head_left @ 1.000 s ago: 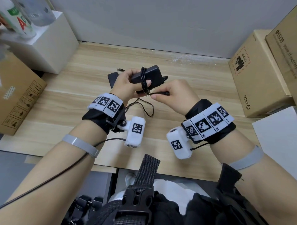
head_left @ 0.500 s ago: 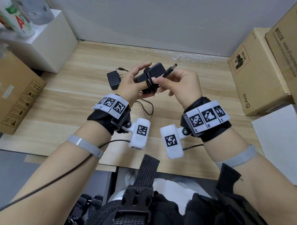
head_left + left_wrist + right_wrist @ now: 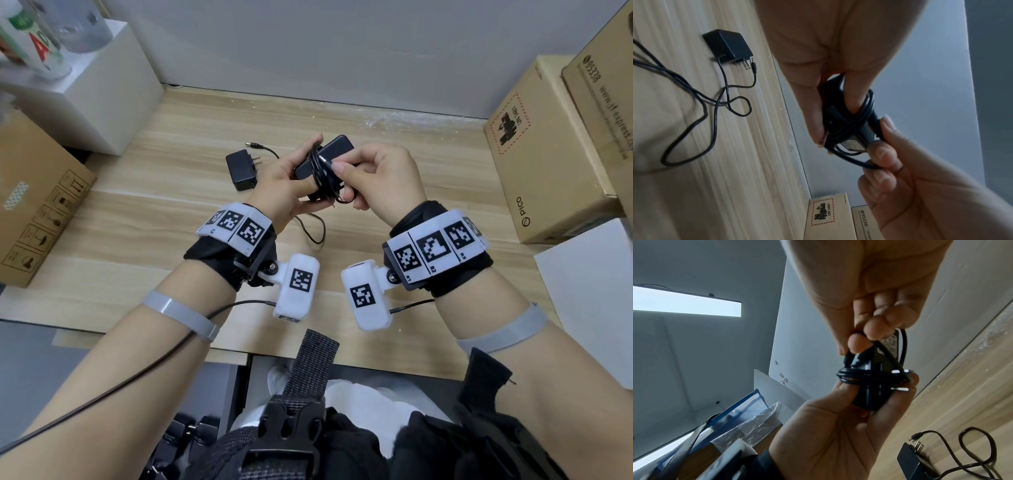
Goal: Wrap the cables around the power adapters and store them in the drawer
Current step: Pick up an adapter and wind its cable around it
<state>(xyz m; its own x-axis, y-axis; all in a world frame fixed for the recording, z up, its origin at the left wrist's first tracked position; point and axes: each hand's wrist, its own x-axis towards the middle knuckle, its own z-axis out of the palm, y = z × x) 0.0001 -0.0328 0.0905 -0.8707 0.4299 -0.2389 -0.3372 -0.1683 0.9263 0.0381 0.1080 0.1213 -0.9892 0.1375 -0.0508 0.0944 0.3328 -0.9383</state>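
Above the wooden table (image 3: pixel 154 222), my left hand (image 3: pixel 291 180) grips a black power adapter (image 3: pixel 334 152) by its sides. Its thin black cable (image 3: pixel 318 171) is wound several times around the middle of the body. My right hand (image 3: pixel 347 169) pinches the cable's free end against the wound turns. In the wrist views the coil (image 3: pixel 849 125) crosses the adapter (image 3: pixel 869 395), whose two metal prongs point sideways. A second black adapter (image 3: pixel 241 169) lies on the table left of my hands, and its cable (image 3: pixel 715 100) sprawls loose.
Two cardboard boxes (image 3: pixel 534 154) stand along the right edge, with a white block (image 3: pixel 589 291) in front of them. A white box (image 3: pixel 102 85) carrying bottles is at the back left, and a brown carton (image 3: pixel 34 212) sits lower left. A grey wall closes the far side.
My right hand has carried the cable's plug end over the adapter and down onto the coil. Both hands have risen slightly and drawn closer together.
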